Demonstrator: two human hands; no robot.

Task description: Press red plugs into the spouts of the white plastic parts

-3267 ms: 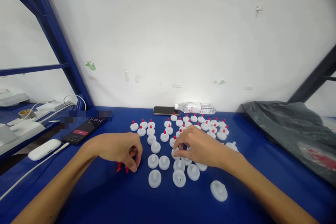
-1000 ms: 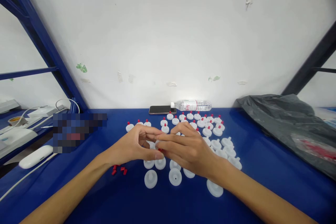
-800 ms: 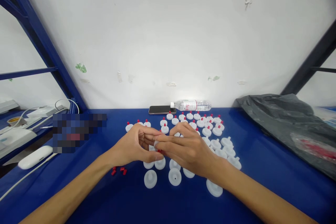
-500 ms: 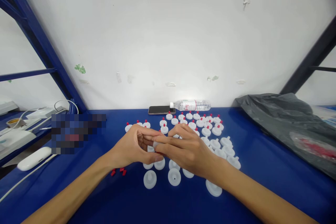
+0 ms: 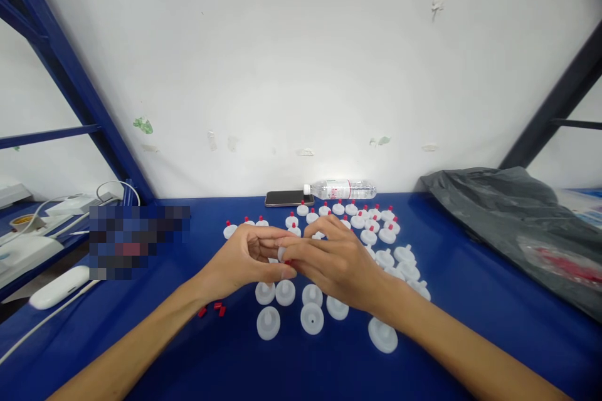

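White disc-shaped plastic piece (image 5: 281,254) is held clear of the table, between the fingertips of the two hands; only a narrow part of its rim is exposed, the remainder being covered by the fingers. A small red part (image 5: 288,261) is visible just beside it, above the left thumb; whether the two are joined cannot be determined.

The left hand (image 5: 242,258) is curved into an open ring, with thumb below and fingers above, and the disc is clamped near their tips, at the side toward the opposite hand. The right hand (image 5: 339,258) is laid over the far side of the disc, its fingers bent and close together, with the fingertips pressed against the piece; their exact contact is hidden.

Beneath the left wrist, loose small red plastic caps (image 5: 222,311) are scattered on the blue smooth tabletop (image 5: 235,360). Nearest to the hands, below them, translucent white discs with bare spouts (image 5: 268,324) are set out; one is placed with a central hole showing. Beyond the hands, white discs topped with red caps (image 5: 368,236) are grouped. Behind these, a black flat phone (image 5: 285,199) and a clear plastic bottle (image 5: 362,189) are found lying by the wall.
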